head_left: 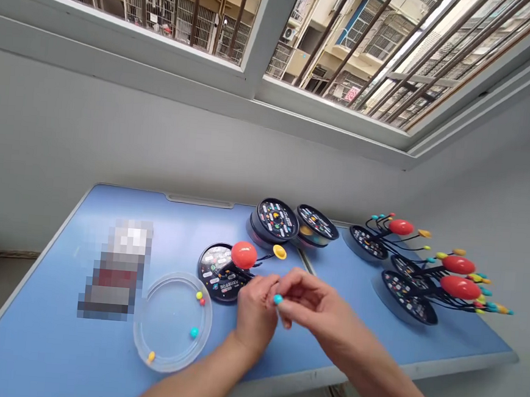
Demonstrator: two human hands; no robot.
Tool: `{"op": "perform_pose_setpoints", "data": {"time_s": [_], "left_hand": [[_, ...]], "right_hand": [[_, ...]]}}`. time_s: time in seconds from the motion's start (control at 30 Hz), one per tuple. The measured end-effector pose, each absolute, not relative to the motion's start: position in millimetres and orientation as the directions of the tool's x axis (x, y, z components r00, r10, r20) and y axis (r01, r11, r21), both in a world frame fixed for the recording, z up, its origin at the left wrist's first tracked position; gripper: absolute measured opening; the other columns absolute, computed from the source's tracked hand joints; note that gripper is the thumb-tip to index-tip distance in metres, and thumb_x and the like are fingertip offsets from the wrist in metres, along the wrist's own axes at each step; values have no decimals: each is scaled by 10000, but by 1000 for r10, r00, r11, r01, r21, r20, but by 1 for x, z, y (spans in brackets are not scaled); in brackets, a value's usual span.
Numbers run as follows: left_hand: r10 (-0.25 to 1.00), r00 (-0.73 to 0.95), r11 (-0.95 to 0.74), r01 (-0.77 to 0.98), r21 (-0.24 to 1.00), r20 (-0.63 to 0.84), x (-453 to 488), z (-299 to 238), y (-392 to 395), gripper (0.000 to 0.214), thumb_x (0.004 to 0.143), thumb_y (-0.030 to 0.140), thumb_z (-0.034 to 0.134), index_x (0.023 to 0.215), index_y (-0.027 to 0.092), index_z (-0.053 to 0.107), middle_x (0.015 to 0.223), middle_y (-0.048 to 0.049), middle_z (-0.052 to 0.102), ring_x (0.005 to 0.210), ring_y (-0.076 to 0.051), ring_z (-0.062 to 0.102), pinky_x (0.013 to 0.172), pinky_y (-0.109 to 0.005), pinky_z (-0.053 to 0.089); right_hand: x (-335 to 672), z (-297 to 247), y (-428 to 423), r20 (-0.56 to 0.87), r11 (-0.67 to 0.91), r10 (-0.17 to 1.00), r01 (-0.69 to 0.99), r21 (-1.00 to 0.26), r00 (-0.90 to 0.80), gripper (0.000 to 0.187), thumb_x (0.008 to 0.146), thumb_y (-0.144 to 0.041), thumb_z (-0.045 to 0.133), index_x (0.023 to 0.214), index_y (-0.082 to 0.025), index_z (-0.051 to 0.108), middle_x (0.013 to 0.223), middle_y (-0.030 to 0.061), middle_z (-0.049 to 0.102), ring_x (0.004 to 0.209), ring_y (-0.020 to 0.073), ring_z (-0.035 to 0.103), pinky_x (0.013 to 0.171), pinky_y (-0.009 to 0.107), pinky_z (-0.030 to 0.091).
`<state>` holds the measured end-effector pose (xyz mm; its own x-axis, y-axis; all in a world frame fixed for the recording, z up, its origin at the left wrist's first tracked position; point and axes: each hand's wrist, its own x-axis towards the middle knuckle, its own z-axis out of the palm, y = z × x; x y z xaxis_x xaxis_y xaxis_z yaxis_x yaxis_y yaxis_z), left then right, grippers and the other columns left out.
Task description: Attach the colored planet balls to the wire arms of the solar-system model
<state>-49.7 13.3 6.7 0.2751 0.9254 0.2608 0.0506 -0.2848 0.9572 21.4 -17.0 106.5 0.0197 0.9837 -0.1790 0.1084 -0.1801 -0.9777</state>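
My right hand pinches a small teal bead between thumb and fingertips, close to my left hand. The left hand's fingers close around a black wire arm of a round black disc model, which carries a red ball and a yellow-tipped arm. Beside the hands lies a round clear plastic dish holding loose yellow, red and teal beads. My hands hide the disc's lower right part.
Stacked black discs stand at the back of the blue table. Several finished models with red balls sit to the right. A pixelated object stands at left. The table's front edge runs beneath my forearms; a wall and window lie behind.
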Motion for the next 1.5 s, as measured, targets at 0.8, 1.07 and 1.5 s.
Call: {"op": "perform_pose_setpoints", "data": {"time_s": [0.8,1.07,1.5], "left_hand": [[907,259,-363,86,928,331,-52,3,17,239,851,146,460,931,118,684,745,-66,649,608,-146,580,578,-259,482],[903,262,-373,83,924,341,-52,5,16,245,854,136,458,945,102,683,722,-68,633,597,-144,564,591,-263,476],[896,246,-393,49,918,370,-50,5,15,244,828,74,474,894,149,697,701,-41,630,611,-141,559,616,-255,475]], "right_hand": [[68,85,-31,-360,-258,926,-498,-828,119,284,579,-246,848,795,-188,672,747,14,680,658,84,629,631,153,520],[69,92,-20,12,-75,975,377,-923,221,189,712,-337,669,810,-174,668,705,14,620,647,153,575,605,270,494],[64,87,-11,298,230,951,826,-514,-80,147,847,-217,481,753,-202,594,676,17,642,601,157,589,543,260,464]]}}
